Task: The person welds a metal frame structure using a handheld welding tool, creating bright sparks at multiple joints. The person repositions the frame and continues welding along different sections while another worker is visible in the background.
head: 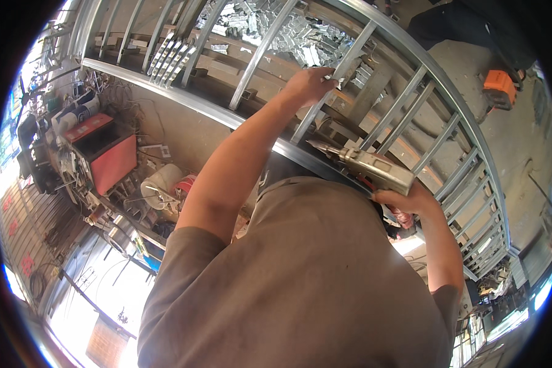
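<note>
My left hand [309, 86] reaches over a metal frame of parallel bars, its fingers at one crossbar [354, 50] with a small bright metal piece at the fingertips. My right hand [407, 200] is closed on a handheld power tool [379, 170] with a worn pale body. The tool's pointed front end faces left, over the near rail [299, 154] of the frame. Several patterned metal strips [171, 60] stand side by side between bars at the left. Beyond the bars lies a heap of small shiny metal pieces [280, 32].
An orange machine [500, 88] stands on the floor at the upper right, near a person's dark clothing [460, 23]. At the left are a red and black box [112, 161], a pale bucket [161, 186] and tangled cables. Brown metal beams [372, 94] lie beneath the frame.
</note>
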Demonstrator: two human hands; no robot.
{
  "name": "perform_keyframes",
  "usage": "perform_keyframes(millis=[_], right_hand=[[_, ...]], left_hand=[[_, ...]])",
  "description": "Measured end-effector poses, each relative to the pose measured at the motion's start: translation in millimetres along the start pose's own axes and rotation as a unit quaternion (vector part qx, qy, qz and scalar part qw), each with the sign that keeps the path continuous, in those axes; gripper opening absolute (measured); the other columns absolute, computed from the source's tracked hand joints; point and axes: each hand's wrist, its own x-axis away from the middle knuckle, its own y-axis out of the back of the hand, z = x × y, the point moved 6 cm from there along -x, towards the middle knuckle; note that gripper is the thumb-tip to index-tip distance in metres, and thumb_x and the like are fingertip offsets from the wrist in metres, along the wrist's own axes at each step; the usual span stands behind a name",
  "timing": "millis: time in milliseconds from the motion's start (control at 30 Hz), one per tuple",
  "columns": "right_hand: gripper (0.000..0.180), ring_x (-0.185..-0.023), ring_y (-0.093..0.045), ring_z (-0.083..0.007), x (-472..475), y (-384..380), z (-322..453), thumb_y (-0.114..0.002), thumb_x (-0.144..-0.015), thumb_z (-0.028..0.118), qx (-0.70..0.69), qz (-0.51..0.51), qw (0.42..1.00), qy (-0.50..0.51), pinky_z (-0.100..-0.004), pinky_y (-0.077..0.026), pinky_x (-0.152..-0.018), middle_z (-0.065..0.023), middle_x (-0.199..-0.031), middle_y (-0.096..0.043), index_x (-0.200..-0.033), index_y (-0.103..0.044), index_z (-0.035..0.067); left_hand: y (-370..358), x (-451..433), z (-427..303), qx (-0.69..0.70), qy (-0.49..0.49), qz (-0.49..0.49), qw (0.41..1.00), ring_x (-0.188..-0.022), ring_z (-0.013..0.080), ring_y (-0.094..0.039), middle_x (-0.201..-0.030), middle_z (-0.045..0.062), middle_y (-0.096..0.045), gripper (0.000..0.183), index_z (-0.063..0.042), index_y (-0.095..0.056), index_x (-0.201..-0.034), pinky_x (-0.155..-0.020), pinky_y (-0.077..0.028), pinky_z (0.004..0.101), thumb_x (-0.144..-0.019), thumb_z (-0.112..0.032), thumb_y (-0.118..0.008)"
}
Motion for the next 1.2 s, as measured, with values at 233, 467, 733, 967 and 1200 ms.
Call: perform_keyframes(millis=[233, 467, 733, 967, 1200], right_hand=[[0.072, -0.115, -0.061, -0.0193, -38, 2, -2, -0.083, -0.081, 0.017, 0.006, -0.017, 1.0, 0.007, -0.0342, -0.048, -0.102, -0.0079, -0.125, -0.069, -0.146, -0.055, 0.005], [0.061, -0.109, -0.061, -0.0181, -67, -1, -1, -0.082, -0.081, 0.016, -0.036, 0.034, 0.998, 0.037, -0.0341, -0.05, -0.097, -0.007, -0.119, -0.07, -0.137, -0.062, 0.003], [0.068, -0.122, -0.059, -0.0207, -71, 1, -5, -0.081, -0.083, 0.018, 0.018, 0.062, 0.998, 0.014, -0.0336, -0.046, -0.106, -0.0106, -0.134, -0.067, -0.145, -0.057, 0.005], [0.072, -0.128, -0.057, -0.0205, -70, -1, -14, -0.083, -0.082, 0.018, -0.026, 0.058, 0.998, -0.018, -0.0334, -0.044, -0.11, -0.0104, -0.14, -0.064, -0.147, -0.055, 0.006], [0.07, -0.123, -0.059, -0.02, -69, -2, -12, -0.082, -0.082, 0.018, -0.014, 0.057, 0.998, -0.03, -0.0345, -0.046, -0.106, -0.0093, -0.135, -0.065, -0.145, -0.056, 0.005]], left_hand=[[0, 2, 6, 0.013, 0.014, -0.004, 1.0, -0.112, 0.035, -0.071, -0.119, 0.021, -0.074, 0.058, -0.009, -0.064, -0.14, -0.097, -0.053, 0.0415, -0.094, -0.046, -0.069], [-2, 4, 6, 0.023, 0.039, 0.009, 0.999, -0.114, 0.0323, -0.071, -0.123, 0.02, -0.073, 0.059, -0.011, -0.06, -0.144, -0.099, -0.053, 0.0397, -0.096, -0.044, -0.068], [-3, 1, 7, 0.012, 0.044, 0.026, 0.999, -0.119, 0.0322, -0.069, -0.129, 0.019, -0.071, 0.061, -0.013, -0.058, -0.147, -0.102, -0.052, 0.0397, -0.097, -0.047, -0.066], [-5, -2, 9, 0.007, 0.043, 0.024, 0.999, -0.12, 0.0321, -0.068, -0.129, 0.018, -0.071, 0.06, -0.013, -0.059, -0.146, -0.104, -0.051, 0.0396, -0.097, -0.047, -0.067], [-5, 2, 7, 0.046, 0.053, 0.024, 0.997, -0.117, 0.0324, -0.07, -0.125, 0.019, -0.073, 0.058, -0.012, -0.061, -0.144, -0.101, -0.053, 0.041, -0.096, -0.044, -0.066]])
